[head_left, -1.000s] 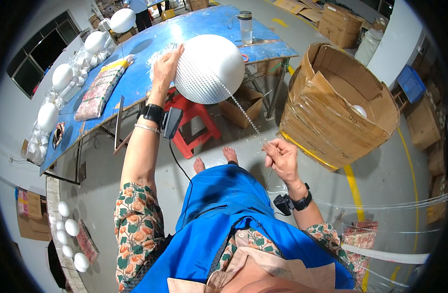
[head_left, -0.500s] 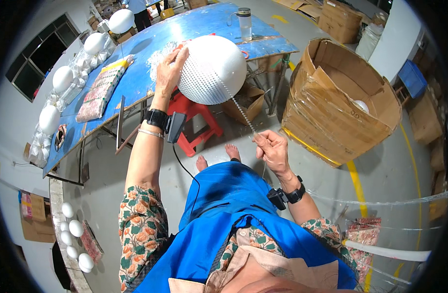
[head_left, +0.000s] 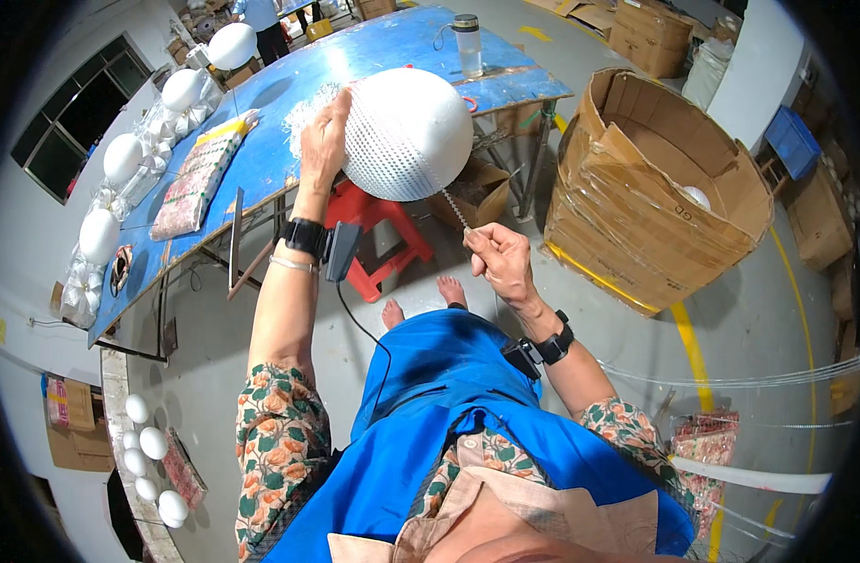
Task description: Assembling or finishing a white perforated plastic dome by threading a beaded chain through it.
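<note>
Bright, even light; fisheye-bent dark rim

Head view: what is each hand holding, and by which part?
The left hand steadies the white ball by its left side. The right hand pinches the bead strand at its lower end between its fingers.

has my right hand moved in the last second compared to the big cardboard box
Yes. The right hand, pinching the bead string, has shifted left and up, away from the big cardboard box and closer to the white ball held by the left hand.
</note>
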A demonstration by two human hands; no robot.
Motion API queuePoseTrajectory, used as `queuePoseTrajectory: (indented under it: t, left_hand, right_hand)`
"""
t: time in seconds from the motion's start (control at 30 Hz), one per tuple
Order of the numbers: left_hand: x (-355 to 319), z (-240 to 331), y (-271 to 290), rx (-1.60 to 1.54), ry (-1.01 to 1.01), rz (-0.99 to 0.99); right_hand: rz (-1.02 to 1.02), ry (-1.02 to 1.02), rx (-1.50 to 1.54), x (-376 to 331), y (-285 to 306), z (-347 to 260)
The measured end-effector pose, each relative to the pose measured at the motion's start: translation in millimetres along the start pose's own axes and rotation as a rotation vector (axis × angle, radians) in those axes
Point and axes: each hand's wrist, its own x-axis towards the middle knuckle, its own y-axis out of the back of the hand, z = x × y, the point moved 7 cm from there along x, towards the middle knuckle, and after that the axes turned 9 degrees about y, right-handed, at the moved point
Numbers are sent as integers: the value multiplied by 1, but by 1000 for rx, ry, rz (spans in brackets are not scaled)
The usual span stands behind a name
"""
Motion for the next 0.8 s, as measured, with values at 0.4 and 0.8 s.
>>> queuePoseTrajectory:
  t: [0.4, 0.8]
  left_hand:
    - [-11, 18, -2, 184, -290, 56]
    - [-34, 7, -7, 377, -296, 59]
  right_hand:
    - [-12, 9, 2, 0, -10, -7]
    - [-19, 76, -38, 31, -18, -6]
